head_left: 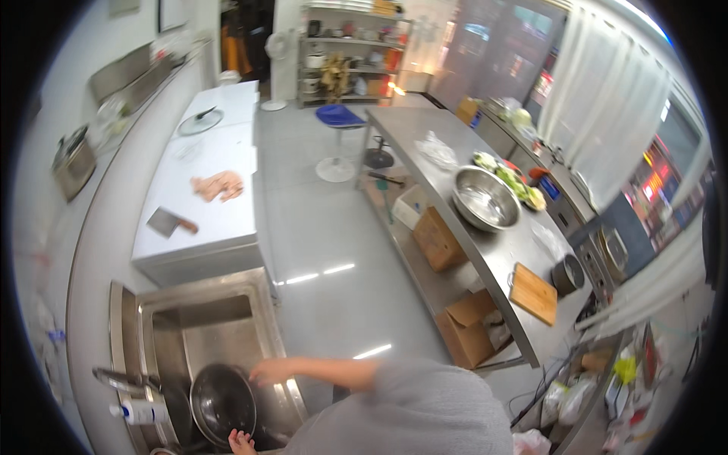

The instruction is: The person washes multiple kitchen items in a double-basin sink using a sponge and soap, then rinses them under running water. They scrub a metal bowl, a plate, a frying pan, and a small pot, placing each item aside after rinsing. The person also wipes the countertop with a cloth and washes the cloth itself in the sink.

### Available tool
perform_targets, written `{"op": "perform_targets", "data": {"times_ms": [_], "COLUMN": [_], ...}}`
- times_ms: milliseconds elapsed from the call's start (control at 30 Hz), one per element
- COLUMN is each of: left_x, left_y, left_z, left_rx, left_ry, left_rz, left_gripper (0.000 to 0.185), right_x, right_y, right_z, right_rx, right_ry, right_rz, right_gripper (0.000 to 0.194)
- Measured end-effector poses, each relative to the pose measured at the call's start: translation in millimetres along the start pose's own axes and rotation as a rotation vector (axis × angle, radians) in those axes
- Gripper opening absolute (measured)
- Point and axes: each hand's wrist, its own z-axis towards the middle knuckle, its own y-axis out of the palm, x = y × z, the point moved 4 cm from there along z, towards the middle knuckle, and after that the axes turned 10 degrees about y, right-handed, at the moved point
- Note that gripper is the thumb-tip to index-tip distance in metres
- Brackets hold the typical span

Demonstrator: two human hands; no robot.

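Observation:
A dark round pan [223,405] with a shiny rim sits in the stainless steel sink [259,307] on the left. My right hand [272,372] is just beside the pan's upper right rim, blurred; whether it touches is unclear. My left hand [242,442] lies at the pan's lower rim, fingers apart and slightly curled, with nothing seen in it. A curved metal faucet [122,380] reaches over the sink from the left. A white bottle with a blue cap [142,412] is at the sink's left edge. Part of another dark round vessel shows behind the pan.
Beyond the sink, a white worktop [193,165] carries raw meat [219,186], a cleaver [169,222] and a glass lid [200,121]. Across the floor, a steel table [398,122] holds a metal bowl [487,199], green vegetables [512,181] and a wooden board [533,293]. A blue stool [340,115] stands between.

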Motion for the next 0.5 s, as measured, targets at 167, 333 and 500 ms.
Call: {"op": "perform_targets", "data": {"times_ms": [167,333,500], "left_x": [45,67,83], "left_y": [40,84,136], "left_z": [6,14,29], "left_rx": [0.025,0.043,0.039], "left_ry": [0.079,0.010,-0.005], "left_rz": [-0.005,0.062,0.080], "left_gripper": [0.039,0.039,0.037], "right_x": [-2,31,48], "right_y": [-22,-39,-64], "right_z": [3,7,0], "right_rx": [0.158,0.236,0.087], "right_ry": [-0.158,-0.150,-0.126], "right_rz": [-0.051,-0.093,-0.038], "right_gripper": [0.029,0.028,0.027]}}
